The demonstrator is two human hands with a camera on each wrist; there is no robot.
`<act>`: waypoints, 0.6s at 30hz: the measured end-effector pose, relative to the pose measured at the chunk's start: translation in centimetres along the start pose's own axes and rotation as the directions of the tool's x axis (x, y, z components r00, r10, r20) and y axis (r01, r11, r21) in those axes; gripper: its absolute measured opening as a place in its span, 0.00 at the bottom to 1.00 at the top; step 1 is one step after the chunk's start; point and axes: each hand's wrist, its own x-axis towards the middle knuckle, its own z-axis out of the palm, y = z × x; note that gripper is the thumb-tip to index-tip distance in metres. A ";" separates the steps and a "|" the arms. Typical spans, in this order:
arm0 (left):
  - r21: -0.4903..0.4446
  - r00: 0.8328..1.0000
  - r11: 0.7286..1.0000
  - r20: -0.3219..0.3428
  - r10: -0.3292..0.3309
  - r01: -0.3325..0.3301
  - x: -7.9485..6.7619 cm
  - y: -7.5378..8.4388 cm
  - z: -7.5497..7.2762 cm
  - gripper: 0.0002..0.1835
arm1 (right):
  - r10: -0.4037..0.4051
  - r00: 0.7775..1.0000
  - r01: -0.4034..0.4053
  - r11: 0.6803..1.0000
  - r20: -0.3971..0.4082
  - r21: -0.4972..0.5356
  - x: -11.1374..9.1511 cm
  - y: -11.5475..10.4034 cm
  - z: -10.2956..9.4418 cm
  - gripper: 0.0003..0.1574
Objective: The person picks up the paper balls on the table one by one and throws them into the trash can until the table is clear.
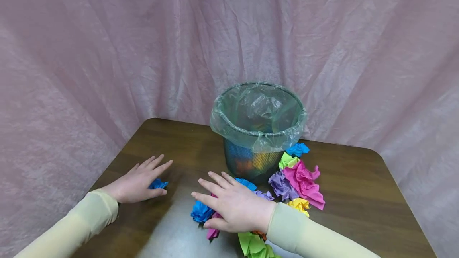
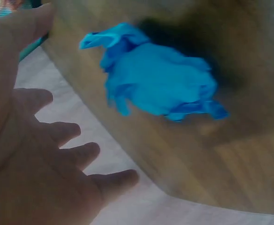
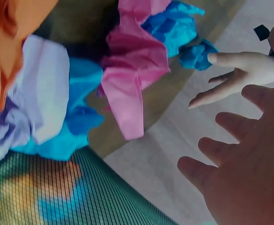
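Left hand (image 1: 138, 182), right hand (image 1: 238, 206), fingers spread above crumpled paper (image 1: 158, 184); past the right fingertips, 1 lined mesh bin (image 1: 230, 154) holds blue, orange, yellow scraps (image 1: 244, 166)!

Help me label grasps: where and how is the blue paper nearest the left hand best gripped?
Probably by the crumpled middle of the blue paper, approached from above by the left hand: the bulk looks rounded, while thin flaps stick out at the ends.

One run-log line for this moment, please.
left hand: empty, near blue paper | right hand: empty, near crumpled papers | bin: lined, upright
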 end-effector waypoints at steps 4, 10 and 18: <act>-0.026 1.000 1.000 0.026 0.009 -0.008 -0.8 -0.4 0.6 0.49 | -0.007 1.000 0.006 1.000 0.020 0.018 0.2 -0.4 0.6 0.46; -0.049 1.000 0.999 0.016 0.007 -0.006 -1.4 -0.9 1.3 0.47 | -0.013 1.000 0.013 1.000 0.007 -0.004 0.6 -0.9 1.0 0.45; -0.035 0.999 0.999 0.025 0.029 -0.028 -1.4 -1.5 2.3 0.43 | -0.025 0.999 0.024 0.999 -0.023 -0.042 1.0 -1.0 1.4 0.45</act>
